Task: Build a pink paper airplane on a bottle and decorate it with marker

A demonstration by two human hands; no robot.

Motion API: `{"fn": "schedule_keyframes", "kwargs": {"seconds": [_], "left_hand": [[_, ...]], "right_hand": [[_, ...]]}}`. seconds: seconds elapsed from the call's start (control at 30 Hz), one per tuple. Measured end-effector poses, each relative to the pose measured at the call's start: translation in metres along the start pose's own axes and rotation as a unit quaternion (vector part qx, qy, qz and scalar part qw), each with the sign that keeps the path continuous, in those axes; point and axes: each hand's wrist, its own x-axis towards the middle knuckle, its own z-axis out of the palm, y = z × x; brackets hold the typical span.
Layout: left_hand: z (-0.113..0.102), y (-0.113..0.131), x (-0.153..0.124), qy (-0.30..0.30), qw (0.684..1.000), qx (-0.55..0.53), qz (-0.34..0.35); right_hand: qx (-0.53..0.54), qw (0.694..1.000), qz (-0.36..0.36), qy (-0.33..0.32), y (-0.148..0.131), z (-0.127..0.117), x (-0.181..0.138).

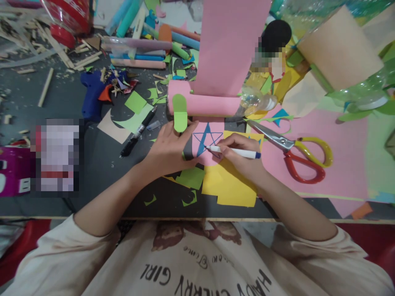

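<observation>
My right hand [239, 154] is closed around a white pen with a blue cap [237, 152], its tip on a blue star outline [206, 139] drawn on a pink piece of paper [197, 150]. My left hand [169, 148] lies flat with fingers together, pressing down the pink piece's left side. A yellow sheet [230, 185] lies under the pink piece. A pink paper roll [203, 102] with a green tab [180, 113] stands just beyond my hands.
Red and yellow scissors [296, 154] lie to the right on a pink sheet [339, 164]. A black marker [138, 131] and a blue glue gun [92, 94] are to the left. Paper rolls, green scraps and wood sticks litter the back. The table edge [197, 218] runs close in front.
</observation>
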Motion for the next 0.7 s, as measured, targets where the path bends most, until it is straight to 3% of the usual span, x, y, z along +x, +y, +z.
{"fn": "schedule_keyframes", "kwargs": {"seconds": [0.4, 0.7], "left_hand": [[0.0007, 0.0, -0.0001, 0.009, 1.0, -0.002, -0.002], [-0.0018, 0.0004, -0.0001, -0.004, 1.0, 0.008, 0.001]], "right_hand": [[-0.044, 0.999, 0.002, -0.024, -0.0055, -0.0012, -0.0026], [-0.003, 1.0, -0.004, 0.009, -0.0003, 0.0005, 0.0002]]}}
